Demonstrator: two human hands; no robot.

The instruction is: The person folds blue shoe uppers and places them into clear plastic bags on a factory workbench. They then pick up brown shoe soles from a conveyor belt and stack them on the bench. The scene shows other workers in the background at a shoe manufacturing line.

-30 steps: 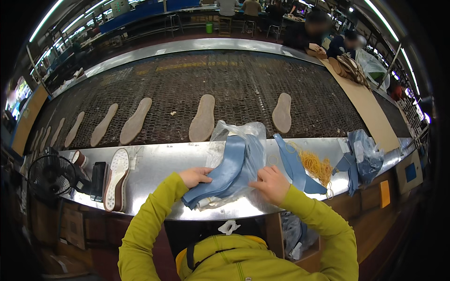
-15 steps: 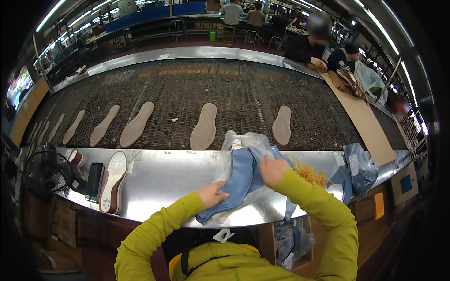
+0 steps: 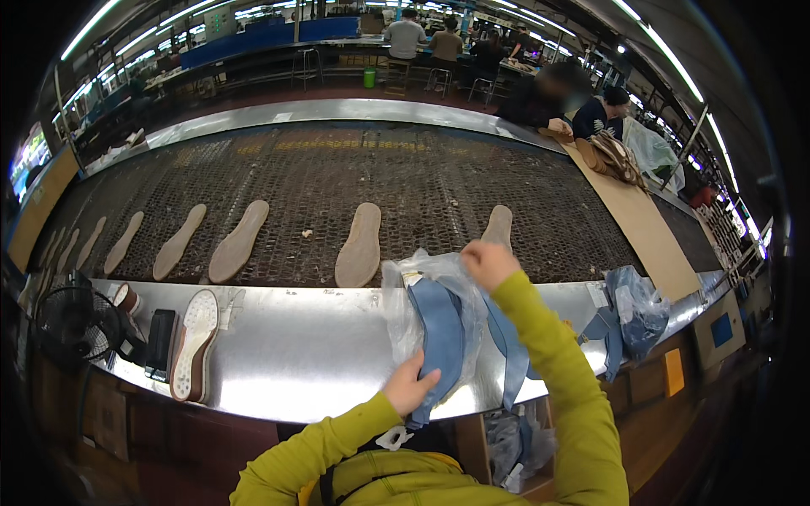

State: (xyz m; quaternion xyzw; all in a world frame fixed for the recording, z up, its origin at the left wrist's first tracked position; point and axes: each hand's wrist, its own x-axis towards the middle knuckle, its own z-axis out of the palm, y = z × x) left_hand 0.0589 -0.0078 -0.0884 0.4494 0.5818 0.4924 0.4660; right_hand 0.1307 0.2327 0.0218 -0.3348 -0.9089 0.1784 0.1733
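My left hand (image 3: 409,388) grips the lower end of a stack of blue curved shoe-upper pieces (image 3: 440,329) near the metal table's front edge. A clear plastic bag (image 3: 395,291) is around their upper part. My right hand (image 3: 489,263) is raised at the bag's upper right side, fingers curled closed; what they pinch, if anything, is hidden. More blue pieces (image 3: 506,341) hang down under my right forearm. Beyond, a sole-shaped piece (image 3: 499,223) lies on the mesh conveyor belt, partly covered by my right hand.
Several beige sole-shaped pieces (image 3: 359,246) lie on the belt (image 3: 430,185). Left on the metal table (image 3: 295,337) are a white-and-brown shoe sole (image 3: 195,341), a black case (image 3: 160,344) and a fan (image 3: 78,320). Bagged blue pieces (image 3: 643,308) lie right, near a cardboard strip (image 3: 641,219). Co-workers sit beyond.
My right hand has risen away from the blue pieces toward the belt. My left hand and the pieces have shifted toward me, and the pieces hang straighter. The view has tilted slightly.
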